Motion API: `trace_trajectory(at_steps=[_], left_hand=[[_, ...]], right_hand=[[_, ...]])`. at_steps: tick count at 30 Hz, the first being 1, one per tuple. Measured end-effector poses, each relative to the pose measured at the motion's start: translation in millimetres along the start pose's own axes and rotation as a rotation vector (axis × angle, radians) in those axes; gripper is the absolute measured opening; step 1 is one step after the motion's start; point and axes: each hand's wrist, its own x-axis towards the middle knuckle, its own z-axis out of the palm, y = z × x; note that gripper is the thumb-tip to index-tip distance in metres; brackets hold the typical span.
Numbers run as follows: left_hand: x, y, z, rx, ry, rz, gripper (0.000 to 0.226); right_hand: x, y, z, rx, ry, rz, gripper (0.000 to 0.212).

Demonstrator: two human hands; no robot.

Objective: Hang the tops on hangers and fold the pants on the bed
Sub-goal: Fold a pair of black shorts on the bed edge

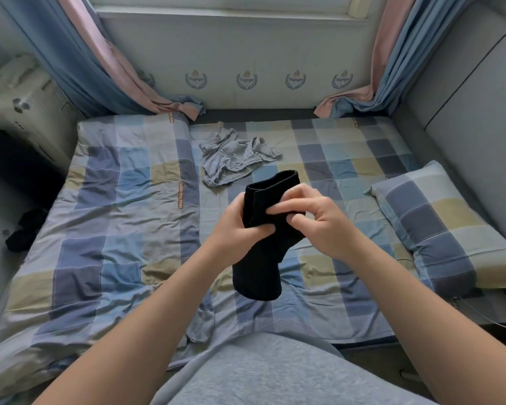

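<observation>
A black garment (pixel 257 273) hangs in the air above the middle of the bed (pixel 123 229). My left hand (pixel 237 229) grips it from the left, fingers curled round the cloth. My right hand (pixel 313 220) pinches its upper part from the right. Its ribbed opening points away from me and the rest droops below my hands. A crumpled grey garment (pixel 234 159) lies on the checked sheet further back, apart from both hands.
A checked pillow (pixel 444 223) lies at the right side of the bed. A dark bundle of cloth (pixel 23 232) sits off the bed's left edge. Blue and pink curtains (pixel 123 77) hang down onto the far corners. A padded wall (pixel 479 112) runs along the right.
</observation>
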Motion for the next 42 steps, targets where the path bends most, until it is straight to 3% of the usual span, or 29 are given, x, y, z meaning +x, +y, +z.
trace_trajectory(at_steps=[2, 4, 6, 8, 12, 15, 19, 24, 30, 35, 42], left_hand=[[4, -5, -1, -0.01, 0.052, -0.007, 0.043], [7, -10, -3, -0.109, 0.027, -0.061, 0.037], [10, -14, -4, -0.217, -0.028, -0.113, 0.039], [15, -17, -3, -0.295, -0.104, -0.162, 0.041], [30, -27, 12, -0.296, -0.182, -0.239, 0.046], [46, -39, 30, -0.205, -0.104, -0.294, 0.042], [79, -53, 51, 0.091, 0.0, -0.325, 0.037], [125, -50, 70, 0.316, 0.065, -0.251, 0.044], [164, -32, 84, 0.528, 0.117, -0.011, 0.027], [166, -32, 102, 0.662, 0.147, 0.091, 0.047], [131, -153, 124, 0.797, 0.141, -0.063, 0.051]], right_hand=[[-3, 13, -9, 0.05, 0.154, -0.001, 0.034], [-6, 33, -19, 0.113, 0.235, 0.159, 0.06], [-10, 54, -24, 0.266, 0.129, 0.345, 0.092], [-15, 80, -25, 0.455, -0.058, 0.424, 0.102], [-16, 118, -31, 0.607, -0.309, 0.463, 0.077], [-9, 140, -43, 0.56, -0.231, 0.528, 0.049], [7, 165, -63, 0.382, -0.085, 0.536, 0.02], [38, 179, -89, 0.26, -0.003, 0.471, 0.02], [65, 171, -136, 0.075, 0.112, 0.321, 0.029], [59, 181, -148, -0.153, 0.181, 0.299, 0.033], [6, 282, -77, -0.472, 0.089, 0.393, 0.035]])
